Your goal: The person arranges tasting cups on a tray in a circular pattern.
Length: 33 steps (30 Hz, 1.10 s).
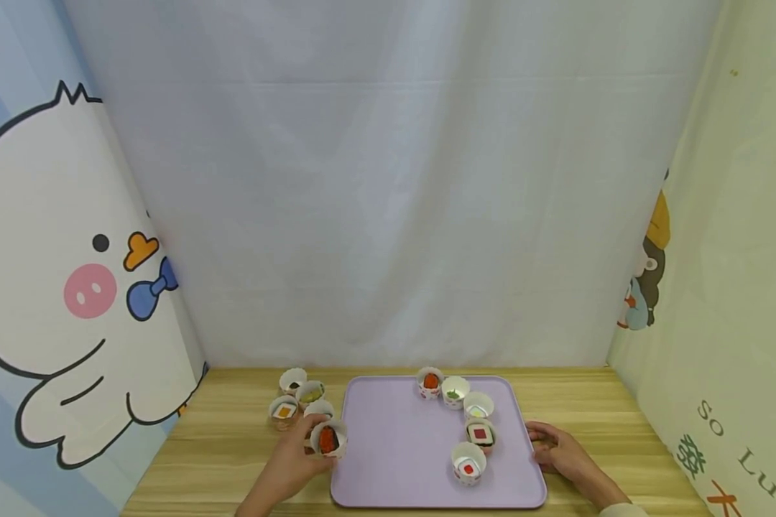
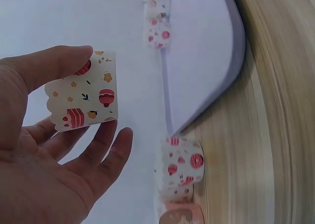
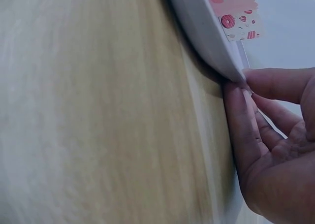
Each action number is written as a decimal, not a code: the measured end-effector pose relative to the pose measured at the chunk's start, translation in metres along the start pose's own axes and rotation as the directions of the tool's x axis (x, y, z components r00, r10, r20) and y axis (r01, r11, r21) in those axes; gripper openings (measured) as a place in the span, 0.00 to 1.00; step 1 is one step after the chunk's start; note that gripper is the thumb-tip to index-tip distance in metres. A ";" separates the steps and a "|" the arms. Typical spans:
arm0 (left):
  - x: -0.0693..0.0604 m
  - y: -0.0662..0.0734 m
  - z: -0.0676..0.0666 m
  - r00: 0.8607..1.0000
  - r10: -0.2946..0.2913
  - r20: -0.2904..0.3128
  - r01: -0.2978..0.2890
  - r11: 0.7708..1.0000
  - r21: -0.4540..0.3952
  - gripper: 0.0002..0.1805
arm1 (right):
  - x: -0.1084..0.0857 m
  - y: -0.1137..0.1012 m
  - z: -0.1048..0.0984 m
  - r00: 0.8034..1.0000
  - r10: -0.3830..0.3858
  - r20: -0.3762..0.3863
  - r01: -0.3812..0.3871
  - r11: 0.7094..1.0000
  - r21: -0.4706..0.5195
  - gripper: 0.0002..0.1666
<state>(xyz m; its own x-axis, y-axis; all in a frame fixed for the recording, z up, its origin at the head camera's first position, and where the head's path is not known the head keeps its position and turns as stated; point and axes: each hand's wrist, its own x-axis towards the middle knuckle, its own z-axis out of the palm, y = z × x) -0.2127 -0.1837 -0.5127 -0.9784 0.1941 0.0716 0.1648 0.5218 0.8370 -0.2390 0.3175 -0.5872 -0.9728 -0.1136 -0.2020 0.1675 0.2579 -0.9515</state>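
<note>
My left hand (image 1: pixel 287 459) grips a paper baking cup (image 2: pixel 93 98), printed with cakes and macarons, by its sides. In the head view something orange-red and dark (image 1: pixel 328 439) lies inside it. This cup is raised at the left edge of a lilac tray (image 1: pixel 394 445). At the tray's right edge, my right hand (image 1: pixel 564 456) pinches the rim, thumb above and fingers at the underside, as the right wrist view shows. Several cups stand along the tray's back and right, among them one with a red filling (image 1: pixel 430 382) and one with a dark-red square (image 1: pixel 481 434).
Left of the tray, several more cups (image 1: pixel 293 379) are clustered on the wooden table (image 1: pixel 194 459), one with an orange-topped white piece (image 1: pixel 284 411). A pale curtain (image 1: pixel 388 215) hangs behind the table. Printed cloths (image 1: pixel 705 287) flank both sides.
</note>
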 end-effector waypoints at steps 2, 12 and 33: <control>0.002 0.002 0.005 1.000 0.023 0.009 -0.023 1.000 0.003 0.36 | 0.000 0.001 0.000 1.000 0.005 -0.001 -0.005 1.000 0.003 0.41; 0.008 0.017 0.035 0.990 0.108 0.092 -0.112 0.993 0.033 0.36 | -0.002 -0.002 0.000 1.000 -0.001 -0.007 0.001 1.000 -0.003 0.39; 0.024 0.026 0.110 0.976 0.123 0.178 -0.124 0.992 -0.005 0.32 | -0.002 -0.001 0.000 0.998 -0.051 0.034 0.051 0.999 0.018 0.40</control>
<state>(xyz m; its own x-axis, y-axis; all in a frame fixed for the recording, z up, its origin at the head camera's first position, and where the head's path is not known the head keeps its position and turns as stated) -0.2184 -0.0737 -0.5488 -0.9127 0.4015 0.0758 0.2839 0.4899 0.8242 -0.2373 0.3177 -0.5857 -0.9741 -0.1595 -0.1606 0.1206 0.2343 -0.9646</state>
